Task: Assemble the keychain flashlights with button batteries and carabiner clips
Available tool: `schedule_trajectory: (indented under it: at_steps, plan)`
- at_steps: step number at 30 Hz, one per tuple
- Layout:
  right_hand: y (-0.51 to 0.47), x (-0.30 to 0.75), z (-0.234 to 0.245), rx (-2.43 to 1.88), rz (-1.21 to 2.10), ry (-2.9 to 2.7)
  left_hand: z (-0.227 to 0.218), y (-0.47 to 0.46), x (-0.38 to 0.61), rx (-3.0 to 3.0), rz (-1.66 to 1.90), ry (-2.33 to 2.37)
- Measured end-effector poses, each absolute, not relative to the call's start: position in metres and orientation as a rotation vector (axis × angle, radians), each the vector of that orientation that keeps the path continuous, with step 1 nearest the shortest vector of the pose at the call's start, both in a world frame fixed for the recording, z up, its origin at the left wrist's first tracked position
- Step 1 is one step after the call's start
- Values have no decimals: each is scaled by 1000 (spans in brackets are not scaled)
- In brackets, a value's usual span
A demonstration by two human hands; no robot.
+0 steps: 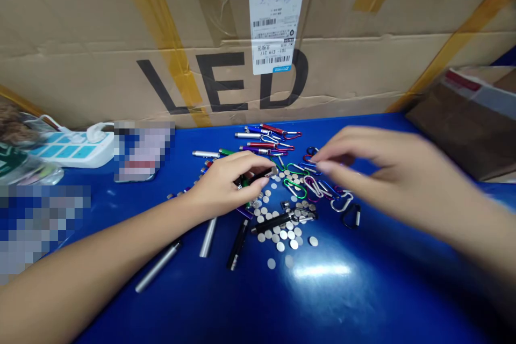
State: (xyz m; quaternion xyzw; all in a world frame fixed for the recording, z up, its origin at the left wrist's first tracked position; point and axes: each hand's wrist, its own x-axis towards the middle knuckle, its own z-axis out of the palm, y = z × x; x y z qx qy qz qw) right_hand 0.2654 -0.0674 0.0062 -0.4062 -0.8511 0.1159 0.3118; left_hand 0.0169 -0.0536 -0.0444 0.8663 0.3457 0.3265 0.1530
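My left hand [228,183] is curled round a small black pen-light tube [262,174], its tip pointing right over the blue table [322,290]. My right hand [363,158], blurred by motion, hovers with fingers bent over a heap of coloured carabiner clips [306,185]; whether it holds one I cannot make out. Several silver button cells [282,236] lie scattered below the hands. Loose black and silver tubes [237,244] lie near my left wrist. Finished coloured key-ring lights [266,140] lie in a row behind.
A large cardboard box [242,37] marked LED stands along the table's back edge. A white and teal power strip [76,150] lies at the left, with blurred-out items beside it. A brown box [463,123] sits at the right.
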Motion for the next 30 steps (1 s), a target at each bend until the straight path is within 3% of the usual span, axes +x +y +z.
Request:
schedule_trajectory:
  at_steps: [6, 20, 25, 30]
  plan:
    - [-61, 243, -30, -896, 465, -2694, -46, -52, 16, 2434, 946, 1084]
    - [-65, 230, -44, -902, 488, -2692, -48, -52, 15, 2428, 957, 1010]
    - [-64, 235, -34, -883, 551, -2398, -47, -51, 14, 2430, 933, 998]
    - [-68, 230, -30, -1110, 894, -1725, -45, -53, 16, 2401, 913, 958]
